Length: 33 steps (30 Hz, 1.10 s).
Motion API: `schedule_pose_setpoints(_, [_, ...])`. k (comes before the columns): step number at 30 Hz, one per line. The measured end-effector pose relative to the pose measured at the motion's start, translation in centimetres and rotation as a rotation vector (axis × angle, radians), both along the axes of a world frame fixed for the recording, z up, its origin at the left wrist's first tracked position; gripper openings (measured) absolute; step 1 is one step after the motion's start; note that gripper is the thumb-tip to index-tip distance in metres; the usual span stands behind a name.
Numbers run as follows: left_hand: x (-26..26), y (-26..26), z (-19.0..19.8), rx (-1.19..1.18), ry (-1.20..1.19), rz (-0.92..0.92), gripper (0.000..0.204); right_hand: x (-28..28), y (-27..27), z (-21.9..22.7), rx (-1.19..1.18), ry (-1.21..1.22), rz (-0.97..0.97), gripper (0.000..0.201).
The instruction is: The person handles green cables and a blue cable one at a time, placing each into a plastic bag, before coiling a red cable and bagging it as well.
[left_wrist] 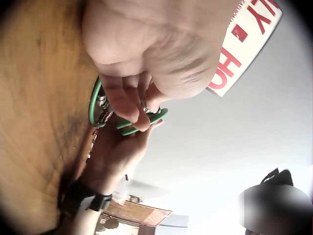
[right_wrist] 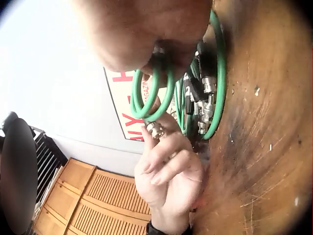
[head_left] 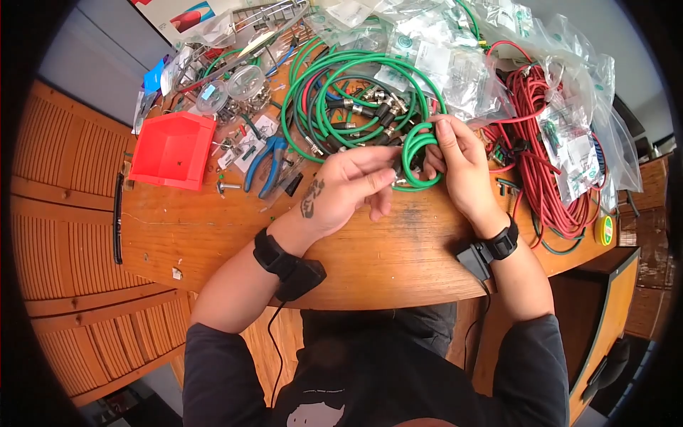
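Note:
A small coil of green cable is held up over the front middle of the table. My right hand grips its loops, thumb on top at the coil's right side. At the coil's left, my left hand pinches the cable's end. In the right wrist view a silver metal connector shows at the left hand's fingertips, below the green loops. Behind both hands lies a larger coil of green cable, with several black-and-silver connectors inside it.
On the left are a red bin, blue-handled pliers and clear jars. Bundled red cable lies at right, near a yellow-green round tub. Clear plastic bags pile up along the back.

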<state>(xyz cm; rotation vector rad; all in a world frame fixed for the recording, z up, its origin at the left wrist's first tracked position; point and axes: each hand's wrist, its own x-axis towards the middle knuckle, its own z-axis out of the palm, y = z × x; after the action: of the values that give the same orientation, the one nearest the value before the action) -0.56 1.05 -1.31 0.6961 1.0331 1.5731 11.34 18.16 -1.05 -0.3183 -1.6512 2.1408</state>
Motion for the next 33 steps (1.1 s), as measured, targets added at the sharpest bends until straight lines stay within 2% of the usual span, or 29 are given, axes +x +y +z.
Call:
schedule_pose_setpoints(1, [0.1, -0.2, 0.4, -0.021, -0.017, -0.022, 0.033, 0.1, -0.2, 0.0, -0.021, 0.029, 0.013, 0.030])
schedule_pose_setpoints(5, [0.2, -0.3, 0.3, 0.019, 0.065, -0.101, 0.022, 0.3, -1.3, 0.3, 0.025, 0.019, 0.006, 0.026])
schedule_pose_setpoints(7, [0.5, -0.3, 0.7, 0.011, 0.083, -0.085, 0.023, 0.4, -1.3, 0.1, 0.124, -0.001, 0.009, 0.026])
schedule_pose_setpoints(11, [0.6, -0.2, 1.3, -0.034, 0.083, -0.067, 0.030, 0.4, -1.3, 0.1, 0.123, 0.002, -0.011, 0.025])
schedule_pose_setpoints(13, [0.4, -0.3, 0.5, -0.009, 0.093, -0.062, 0.031, 0.5, -1.7, 0.2, 0.292, -0.061, -0.061, 0.024])
schedule_pose_setpoints(18, [0.1, -0.2, -0.6, 0.106, -0.002, -0.035, 0.035, 0.1, -2.4, 0.3, 0.235, 0.007, -0.159, 0.023])
schedule_pose_setpoints(20, [0.4, -0.2, 0.3, 0.124, -0.098, 0.004, 0.034, 0.1, -2.3, 0.4, 0.355, -0.018, -0.214, 0.023])
schedule_pose_setpoints(26, [-0.2, -0.3, -0.1, 0.069, -0.147, 0.114, 0.028, 0.2, -2.2, -0.1, 0.342, -0.086, -0.270, 0.023])
schedule_pose_setpoints(28, [0.3, -0.2, 0.3, 0.068, -0.130, 0.248, 0.022, 0.3, -2.1, 0.1, 0.491, -0.038, -0.281, 0.025])
schedule_pose_setpoints(33, [-0.4, -0.5, 0.6, 0.089, -0.149, 0.248, 0.019, 0.7, -1.6, 0.4, 0.299, -0.113, -0.127, 0.029])
